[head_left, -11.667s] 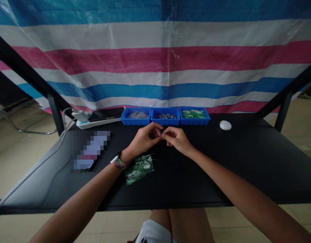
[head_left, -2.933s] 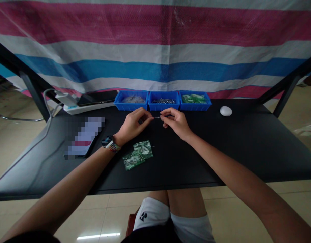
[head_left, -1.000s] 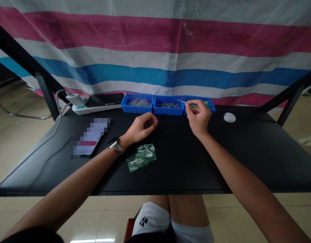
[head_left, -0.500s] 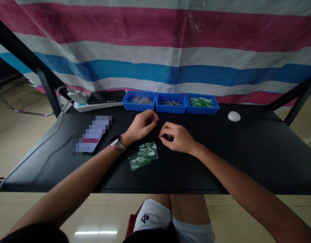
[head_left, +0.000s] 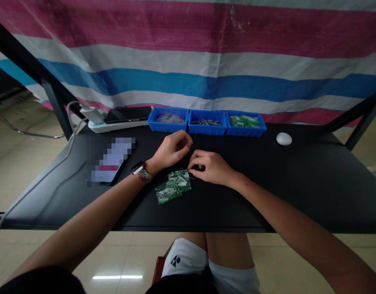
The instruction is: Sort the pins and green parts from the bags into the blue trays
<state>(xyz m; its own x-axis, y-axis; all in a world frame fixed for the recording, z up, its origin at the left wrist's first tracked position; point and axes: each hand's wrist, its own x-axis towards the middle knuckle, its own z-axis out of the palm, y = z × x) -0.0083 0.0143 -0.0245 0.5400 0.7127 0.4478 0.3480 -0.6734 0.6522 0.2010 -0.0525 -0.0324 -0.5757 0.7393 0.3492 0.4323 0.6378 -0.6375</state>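
Observation:
Two small green plastic bags (head_left: 179, 181) of screws and pale plugs lie overlapping on the black table. The fingertips of my right hand (head_left: 211, 167) are pinched together at the top right corner of the upper bag, which stays flat on the table. A thin metal piece pokes out beside that bag's right edge. My left hand (head_left: 172, 149), with a watch and a woven band on its wrist, hovers just above the bags. Its fingers are curled towards the thumb, and whatever may be between them is hidden.
Three blue bins stand along the back: one with clear plastic bags (head_left: 168, 126), one with screws (head_left: 207, 130), one with green and pale pieces (head_left: 246, 129). A white mouse (head_left: 284, 139) sits right. A phone (head_left: 113, 161), power strip (head_left: 114, 125) and cable (head_left: 41, 175) are left.
My right hand has moved slightly left, bringing its fingertips to the corner of the upper bag. My left hand and both bags have stayed in place; the view has tilted a little.

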